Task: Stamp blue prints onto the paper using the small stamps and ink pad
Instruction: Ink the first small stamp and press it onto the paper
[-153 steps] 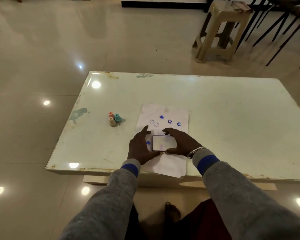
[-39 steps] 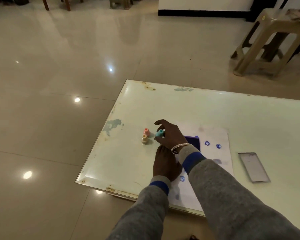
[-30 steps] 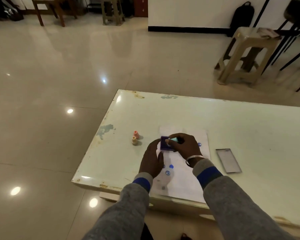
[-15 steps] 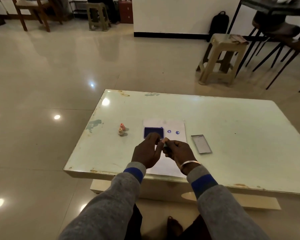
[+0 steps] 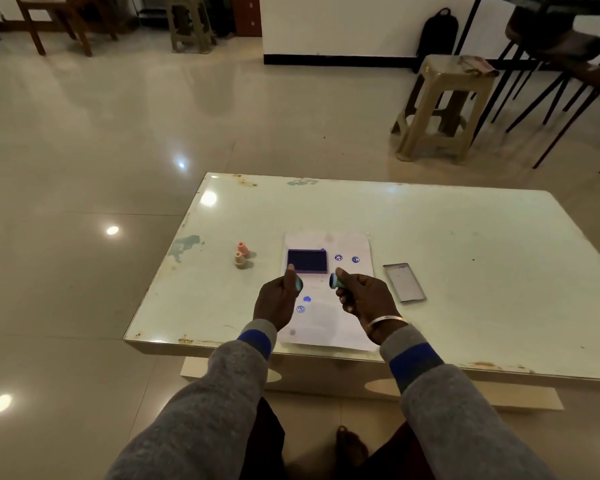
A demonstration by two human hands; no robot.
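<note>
A white paper (image 5: 340,327) lies on the table with a few blue prints on it. The open blue ink pad (image 5: 307,260) rests on the paper's far left part. My right hand (image 5: 364,299) holds a teal stamp (image 5: 335,280), its blue printing face turned left. My left hand (image 5: 278,301) grips the stamp's teal cap (image 5: 298,283). Both hands hover apart just above the paper, in front of the pad. A pink stamp (image 5: 243,249) and a tan stamp (image 5: 239,259) stand left of the paper.
The ink pad's lid (image 5: 404,282) lies on the table (image 5: 465,258) right of the paper. A plastic stool (image 5: 444,109) and dark chairs stand beyond the table's far right. My knees are under the near table edge.
Half a second ago my hands were joined on the teal stamp. They have drawn apart, the cap in the left and the stamp in the right.
</note>
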